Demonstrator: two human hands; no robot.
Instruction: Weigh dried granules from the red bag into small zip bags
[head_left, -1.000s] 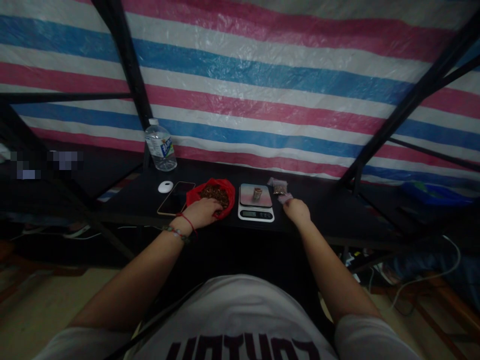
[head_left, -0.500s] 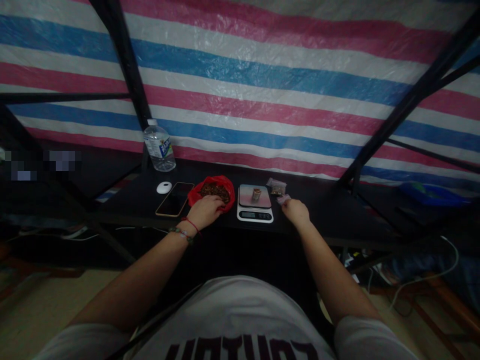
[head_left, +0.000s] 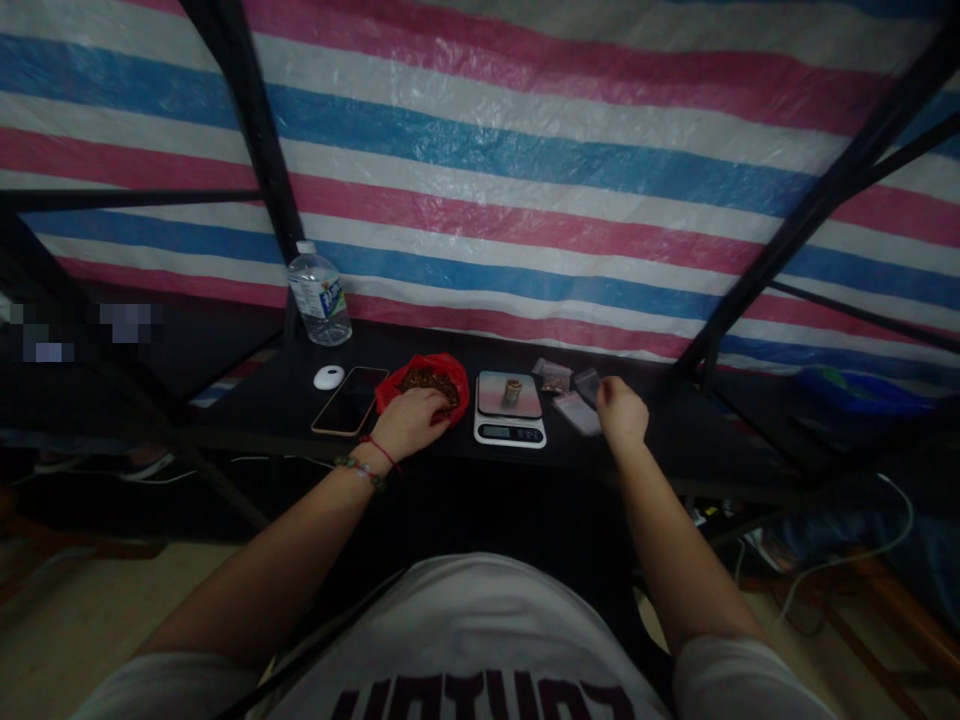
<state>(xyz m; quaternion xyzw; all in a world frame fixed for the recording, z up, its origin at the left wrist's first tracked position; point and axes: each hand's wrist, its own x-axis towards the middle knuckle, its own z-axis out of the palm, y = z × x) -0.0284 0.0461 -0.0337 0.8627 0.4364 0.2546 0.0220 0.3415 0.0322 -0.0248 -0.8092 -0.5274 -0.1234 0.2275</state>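
My left hand (head_left: 411, 418) reaches over the near rim of a red plastic bag (head_left: 461, 378), fingers curled into the brown dried bits (head_left: 429, 380) inside; the fingertips are hidden. My right hand (head_left: 622, 410) pinches a small clear plastic bag (head_left: 588, 384). Below that bag lies a stack of small clear bags (head_left: 577, 412) on the table. Between my hands stands a white kitchen scale (head_left: 484, 440) with a small display. On its plate sits a small brownish cylinder (head_left: 513, 391), too small to make out. A filled small bag (head_left: 555, 378) lies just right of the scale.
Left of the red bag lie a phone (head_left: 349, 402) and a white round object (head_left: 328, 377). Behind them stands a clear plastic bottle (head_left: 321, 296). Black posts (head_left: 274, 190) frame the black table (head_left: 697, 430), with a striped plastic sheet (head_left: 510, 210) at the back.
My right hand has moved to the right, pulling a clear bag off the stack and uncovering the rest. My left hand has hardly moved in the red bag.
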